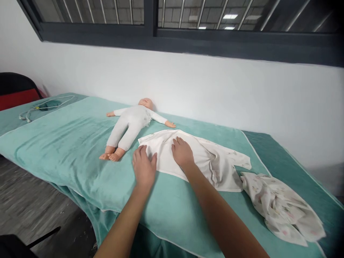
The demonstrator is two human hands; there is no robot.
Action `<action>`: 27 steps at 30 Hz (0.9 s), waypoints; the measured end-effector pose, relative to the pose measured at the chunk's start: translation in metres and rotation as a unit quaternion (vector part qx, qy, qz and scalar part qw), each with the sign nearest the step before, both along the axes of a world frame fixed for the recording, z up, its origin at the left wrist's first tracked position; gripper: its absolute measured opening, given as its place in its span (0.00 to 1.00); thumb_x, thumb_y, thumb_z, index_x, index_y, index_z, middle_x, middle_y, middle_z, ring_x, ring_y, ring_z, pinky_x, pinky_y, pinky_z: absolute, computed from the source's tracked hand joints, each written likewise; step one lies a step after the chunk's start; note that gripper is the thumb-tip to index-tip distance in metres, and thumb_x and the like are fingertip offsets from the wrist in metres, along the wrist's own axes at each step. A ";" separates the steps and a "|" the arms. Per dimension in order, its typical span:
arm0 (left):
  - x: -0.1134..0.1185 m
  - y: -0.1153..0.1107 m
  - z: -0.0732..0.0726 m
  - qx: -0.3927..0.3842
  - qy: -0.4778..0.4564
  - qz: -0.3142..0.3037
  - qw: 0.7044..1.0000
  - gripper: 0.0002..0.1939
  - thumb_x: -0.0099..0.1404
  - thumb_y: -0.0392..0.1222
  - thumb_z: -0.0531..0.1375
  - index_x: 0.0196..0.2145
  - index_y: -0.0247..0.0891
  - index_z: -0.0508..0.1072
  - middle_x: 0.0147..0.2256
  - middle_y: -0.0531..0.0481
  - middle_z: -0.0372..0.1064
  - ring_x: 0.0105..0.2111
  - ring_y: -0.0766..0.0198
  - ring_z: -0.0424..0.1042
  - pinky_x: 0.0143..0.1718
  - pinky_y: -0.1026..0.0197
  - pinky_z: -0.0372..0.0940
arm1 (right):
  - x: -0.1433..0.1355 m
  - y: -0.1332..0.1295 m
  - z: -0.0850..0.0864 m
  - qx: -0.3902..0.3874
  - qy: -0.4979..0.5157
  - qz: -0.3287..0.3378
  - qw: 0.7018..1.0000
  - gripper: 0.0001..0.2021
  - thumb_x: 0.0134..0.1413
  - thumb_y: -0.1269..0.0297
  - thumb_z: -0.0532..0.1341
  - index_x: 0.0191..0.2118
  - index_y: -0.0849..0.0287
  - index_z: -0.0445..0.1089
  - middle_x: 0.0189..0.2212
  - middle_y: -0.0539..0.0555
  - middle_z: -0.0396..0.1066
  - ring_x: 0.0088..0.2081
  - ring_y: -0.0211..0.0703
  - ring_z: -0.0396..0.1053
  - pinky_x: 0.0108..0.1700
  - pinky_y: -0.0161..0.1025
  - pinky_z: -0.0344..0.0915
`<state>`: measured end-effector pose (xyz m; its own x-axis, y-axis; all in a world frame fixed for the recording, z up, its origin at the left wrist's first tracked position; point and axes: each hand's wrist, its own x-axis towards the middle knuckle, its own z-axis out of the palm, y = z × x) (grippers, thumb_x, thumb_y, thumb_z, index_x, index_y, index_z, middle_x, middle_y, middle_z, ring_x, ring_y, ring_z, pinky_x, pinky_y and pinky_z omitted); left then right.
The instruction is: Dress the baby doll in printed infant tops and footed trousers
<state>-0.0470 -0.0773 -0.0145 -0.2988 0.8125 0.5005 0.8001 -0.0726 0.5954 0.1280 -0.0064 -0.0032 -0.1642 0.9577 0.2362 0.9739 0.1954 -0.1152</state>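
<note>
A white baby garment (199, 150) with a small print along its edges lies spread on the green bed cover, one sleeve pointing right. My left hand (144, 166) rests at its left end, fingers apart, partly on the cloth. Over the middle of the garment lies my right hand (182, 152), palm down with fingers stretched out, gripping nothing. Beyond my left hand a baby doll (134, 120) in white clothing lies on its back, head toward the wall, arms spread and feet bare.
A crumpled printed white cloth (282, 208) lies at the right. The green cover (67, 150) drapes over the front edge. Far left are a looped white cord (27, 115) and a black and red chair (18, 91). A white wall (215, 89) bounds the back.
</note>
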 end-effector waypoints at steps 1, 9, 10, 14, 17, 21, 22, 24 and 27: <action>0.002 0.001 0.000 -0.024 0.024 -0.003 0.999 0.21 0.67 0.48 0.59 0.54 0.37 0.68 0.55 0.37 0.67 0.56 0.46 0.63 0.55 0.44 0.61 | -0.001 -0.004 0.000 0.002 0.000 0.004 1.000 0.25 0.70 0.62 0.43 0.64 0.68 0.62 0.67 0.65 0.57 0.68 0.55 0.53 0.67 0.50 0.49; 0.012 -0.010 0.006 -0.068 0.132 -0.013 0.989 0.18 0.72 0.49 0.52 0.30 0.39 0.74 0.33 0.45 0.76 0.41 0.51 0.70 0.47 0.47 0.55 | -0.004 -0.006 -0.004 -0.014 0.013 0.059 0.998 0.28 0.71 0.58 0.42 0.68 0.67 0.57 0.70 0.60 0.51 0.71 0.50 0.47 0.69 0.49 0.45; 0.012 -0.011 0.006 -0.067 0.136 -0.010 0.988 0.20 0.73 0.48 0.50 0.29 0.39 0.74 0.32 0.45 0.76 0.40 0.52 0.70 0.46 0.48 0.54 | -0.004 -0.003 -0.004 -0.023 0.016 0.060 0.998 0.28 0.71 0.57 0.42 0.68 0.66 0.56 0.70 0.59 0.50 0.71 0.50 0.46 0.69 0.49 0.44; 0.012 -0.014 0.005 -0.064 0.146 0.002 0.987 0.22 0.74 0.46 0.48 0.27 0.38 0.73 0.30 0.46 0.76 0.36 0.54 0.71 0.43 0.50 0.52 | -0.006 0.015 -0.002 -0.044 0.032 0.041 0.998 0.28 0.70 0.58 0.42 0.69 0.66 0.54 0.70 0.60 0.50 0.71 0.49 0.46 0.69 0.51 0.43; 0.013 -0.015 0.005 -0.057 0.149 0.007 0.987 0.19 0.74 0.45 0.49 0.29 0.37 0.72 0.30 0.46 0.75 0.34 0.56 0.71 0.41 0.52 0.52 | -0.010 0.025 -0.001 -0.035 0.046 0.022 0.998 0.25 0.70 0.60 0.43 0.66 0.65 0.57 0.68 0.62 0.55 0.70 0.50 0.47 0.69 0.53 0.44; 0.014 -0.015 0.007 -0.021 0.147 0.011 0.989 0.14 0.72 0.43 0.50 0.35 0.39 0.74 0.37 0.44 0.75 0.41 0.51 0.70 0.43 0.50 0.54 | -0.011 0.027 0.002 -0.013 0.067 0.014 0.998 0.22 0.69 0.62 0.46 0.62 0.61 0.63 0.65 0.60 0.61 0.67 0.50 0.53 0.67 0.50 0.48; 0.014 -0.014 0.006 -0.005 0.142 -0.001 0.990 0.13 0.72 0.43 0.51 0.37 0.39 0.74 0.40 0.43 0.75 0.44 0.50 0.70 0.46 0.49 0.55 | -0.010 0.026 0.003 -0.005 0.073 0.012 0.997 0.20 0.69 0.63 0.46 0.60 0.60 0.65 0.63 0.59 0.63 0.66 0.49 0.56 0.66 0.48 0.50; 0.013 -0.012 0.004 0.023 0.125 -0.044 0.991 0.12 0.72 0.41 0.51 0.43 0.41 0.74 0.44 0.44 0.75 0.48 0.51 0.70 0.52 0.47 0.55 | -0.007 0.022 0.006 0.013 0.086 -0.002 0.996 0.19 0.68 0.66 0.46 0.57 0.60 0.66 0.60 0.60 0.66 0.61 0.48 0.61 0.63 0.45 0.55; 0.012 -0.009 -0.001 0.033 0.097 -0.106 0.989 0.12 0.72 0.39 0.50 0.45 0.41 0.74 0.44 0.44 0.76 0.47 0.53 0.71 0.51 0.51 0.59 | -0.002 0.017 0.011 0.036 0.103 -0.023 0.994 0.21 0.68 0.70 0.42 0.58 0.64 0.65 0.58 0.64 0.66 0.59 0.47 0.63 0.61 0.42 0.58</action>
<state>-0.0348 -0.0865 -0.0150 -0.0176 0.8107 0.5852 0.8612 -0.2850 0.4208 0.1255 0.0101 0.0076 -0.0622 0.9423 0.3290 0.9393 0.1667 -0.2999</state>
